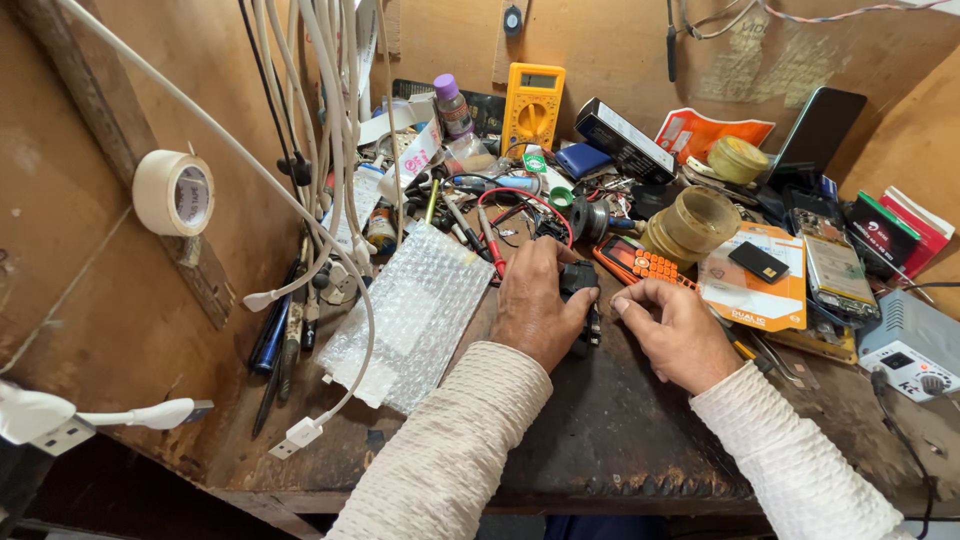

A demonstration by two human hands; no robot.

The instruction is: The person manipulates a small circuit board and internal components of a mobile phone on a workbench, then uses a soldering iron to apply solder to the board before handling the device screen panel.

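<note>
Left hand (537,305) is wrapped around a small black gadget (578,278) on the bench (620,430); right hand (675,330) rests loosely curled beside it, holding nothing.

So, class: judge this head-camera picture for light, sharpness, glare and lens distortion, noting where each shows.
Head view: soft, even light with faint shadows; the left hand on the small black device and the right hand are sharp; mild glare on the clear bubble-wrap sheet; wide-angle bending curves the wooden bench edge and side walls.
</note>
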